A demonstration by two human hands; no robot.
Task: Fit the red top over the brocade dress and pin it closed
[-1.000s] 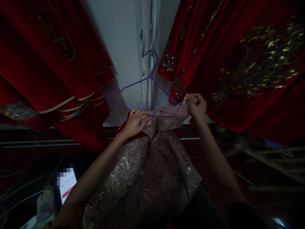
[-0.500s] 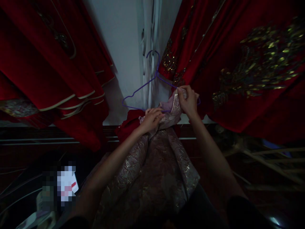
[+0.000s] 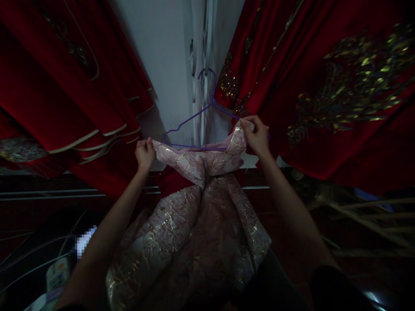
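A pale pink brocade dress [image 3: 194, 166] with gold thread spreads across the middle, its skirt falling toward me. My left hand [image 3: 145, 153] pinches the left end of its top edge. At the opposite end, my right hand [image 3: 256, 134] grips the other upper corner beside the hanger's arm. The purple hanger [image 3: 189, 116] has its hook pointing up, and its lower bar runs along the inside of the dress's top. Its right end is mostly hidden behind my right hand and the cloth.
Red garments with gold trim [image 3: 106, 95] hang at the left. More red cloth with gold sequins [image 3: 356, 86] hangs at the right. Between them stands a pale door [image 3: 155, 56] with metal handles. A wooden rack [image 3: 366, 220] is at lower right, and a power strip [image 3: 57, 274] at lower left.
My left hand has moved left from the middle of the dress's top and now holds its left corner. The top edge is stretched wide along the hanger. My right hand stays nearly in place.
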